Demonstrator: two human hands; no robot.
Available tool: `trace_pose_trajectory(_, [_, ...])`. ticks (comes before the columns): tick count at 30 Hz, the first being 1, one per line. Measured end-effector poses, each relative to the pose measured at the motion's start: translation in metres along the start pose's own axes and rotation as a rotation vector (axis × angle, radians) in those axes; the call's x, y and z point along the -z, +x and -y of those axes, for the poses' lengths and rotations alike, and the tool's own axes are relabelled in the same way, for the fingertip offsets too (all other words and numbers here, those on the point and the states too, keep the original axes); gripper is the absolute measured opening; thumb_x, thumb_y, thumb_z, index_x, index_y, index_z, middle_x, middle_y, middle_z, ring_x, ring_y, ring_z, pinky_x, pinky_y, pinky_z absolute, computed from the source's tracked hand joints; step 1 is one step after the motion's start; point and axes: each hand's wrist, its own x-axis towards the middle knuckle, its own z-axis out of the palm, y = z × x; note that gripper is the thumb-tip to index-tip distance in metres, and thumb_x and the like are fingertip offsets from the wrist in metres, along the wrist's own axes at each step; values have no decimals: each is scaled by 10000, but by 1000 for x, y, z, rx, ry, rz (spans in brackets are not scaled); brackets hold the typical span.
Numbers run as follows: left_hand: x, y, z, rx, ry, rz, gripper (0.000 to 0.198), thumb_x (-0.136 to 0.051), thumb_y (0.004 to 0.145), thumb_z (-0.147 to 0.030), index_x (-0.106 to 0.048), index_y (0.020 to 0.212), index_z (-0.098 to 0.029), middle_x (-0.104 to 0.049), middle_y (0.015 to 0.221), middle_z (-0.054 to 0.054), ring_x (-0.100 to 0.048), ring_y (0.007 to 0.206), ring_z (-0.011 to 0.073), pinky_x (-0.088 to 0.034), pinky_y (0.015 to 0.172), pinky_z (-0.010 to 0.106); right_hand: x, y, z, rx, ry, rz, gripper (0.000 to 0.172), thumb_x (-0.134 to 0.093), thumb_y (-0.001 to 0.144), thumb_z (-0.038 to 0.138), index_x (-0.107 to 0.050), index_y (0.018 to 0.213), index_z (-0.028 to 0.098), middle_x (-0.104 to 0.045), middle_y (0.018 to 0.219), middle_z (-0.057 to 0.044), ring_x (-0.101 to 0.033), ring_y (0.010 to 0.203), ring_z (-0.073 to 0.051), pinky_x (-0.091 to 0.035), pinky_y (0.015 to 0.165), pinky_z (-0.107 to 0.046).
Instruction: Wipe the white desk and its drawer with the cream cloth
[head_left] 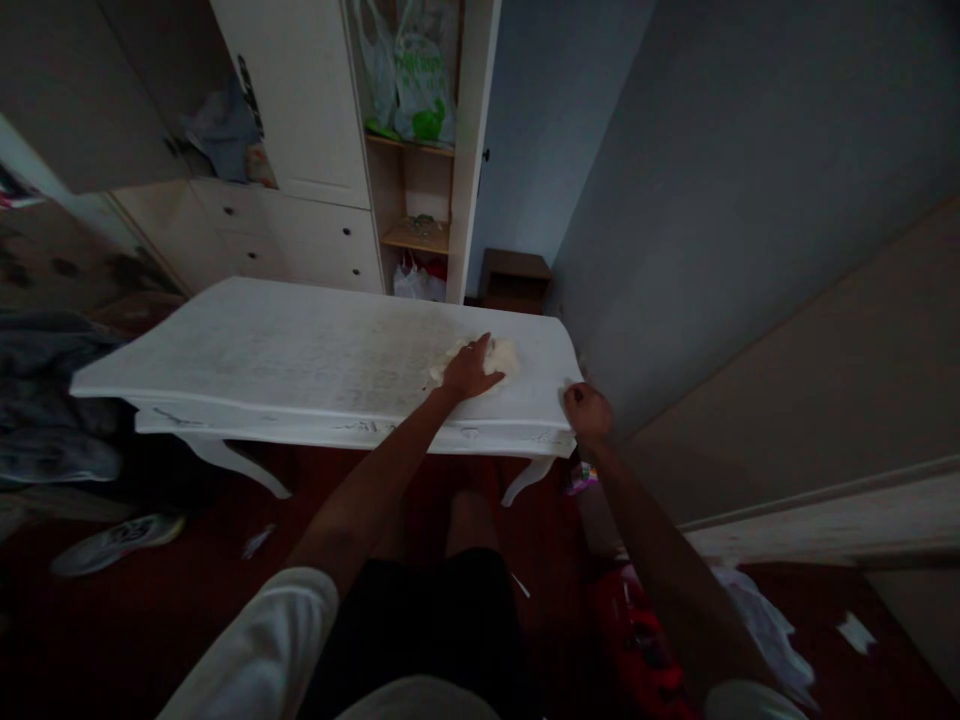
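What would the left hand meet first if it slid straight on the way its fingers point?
Likely the pale wad, probably cloth, under and beside the left hand. Past it, the white table top runs on to its far edge; the brown cabinet beyond looks roughly in line, though depth is unclear.

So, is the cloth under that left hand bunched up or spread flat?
Bunched up: the cream cloth lies rumpled on the white table, poking out on both sides of the left hand.
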Motion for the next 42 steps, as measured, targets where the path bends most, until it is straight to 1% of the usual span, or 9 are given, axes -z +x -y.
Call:
trace_pose_trajectory(3, [5, -3, -5, -47, 40, 53, 1110, -699, 741, -639, -154, 1565, -134, -406, 1515, 247, -356, 1420, 397, -314, 1130, 549, 1, 0, 1, -9, -5, -1, 307, -469, 927, 328, -729, 985, 175, -741, 916, -101, -624, 751, -187, -359, 642, -261])
trace_pose_trajectory(5, [14, -8, -4, -57, 37, 35, 1147, -701, 695, -710, -177, 1562, -171, -295, 1584, 234, -213, 1484, 415, -217, 1164, 604, 2, -1, 2, -25, -13, 1, 303, -472, 928, 329, -727, 984, 174, -741, 914, -104, -624, 742, -186, -356, 639, -262])
trace_pose_trajectory(7, [25, -19, 1, -86, 4, -43, 1062, -707, 702, -697, -279, 1526, -182, -265, 1600, 220, -171, 1501, 399, -196, 1181, 593, 4, -1, 3, -34, -19, 4, 290, -482, 927, 326, -725, 983, 177, -741, 911, -101, -623, 738, -186, -353, 641, -264])
trace_pose_trajectory(11, [46, -51, 26, -114, -183, -352, 577, -553, 904, -514, -486, 1361, -168, -511, 1425, 187, -463, 1354, 272, -388, 1117, 459, 6, -2, 6, -45, -38, -1, 277, -492, 920, 317, -723, 978, 174, -739, 917, -103, -621, 743, -189, -343, 641, -268])
trace_pose_trajectory(14, [56, -80, 56, 5, -293, -447, 394, -508, 919, -410, -587, 1205, -151, -669, 1154, 155, -636, 1082, 240, -498, 981, 422, 6, -2, 7, -70, -59, 0, 277, -493, 916, 302, -724, 993, 171, -735, 915, -108, -610, 733, -189, -335, 637, -269])
trace_pose_trajectory(19, [66, -109, 101, 145, -537, -389, 361, -503, 876, -436, -657, 1045, -156, -721, 978, 121, -680, 938, 224, -518, 925, 401, 5, -4, 8, -89, -64, -26, 287, -481, 934, 298, -716, 1036, 168, -723, 908, -110, -585, 717, -181, -312, 632, -272])
trace_pose_trajectory(25, [76, -110, 108, 169, -895, -251, 373, -520, 843, -534, -633, 784, -183, -709, 861, 81, -675, 847, 186, -542, 857, 354, 7, -6, 8, -110, -32, -32, 337, -393, 1003, 288, -647, 1191, 171, -685, 876, -98, -542, 695, -165, -292, 641, -274])
trace_pose_trajectory(31, [78, -113, 106, 85, -798, -217, 426, -531, 850, -590, -658, 842, -184, -706, 867, 91, -660, 828, 192, -541, 834, 359, 9, -9, 9, -147, -51, -6, 349, -349, 1025, 284, -604, 1226, 158, -671, 899, -106, -531, 706, -171, -280, 644, -280])
trace_pose_trajectory(42, [77, -116, 100, 78, -624, -207, 263, -454, 898, -376, -649, 883, -200, -719, 890, 66, -674, 867, 199, -526, 864, 341, -1, -6, 6, -111, -88, -67, 318, -443, 948, 268, -715, 1047, 137, -704, 900, -125, -532, 696, -172, -281, 631, -285])
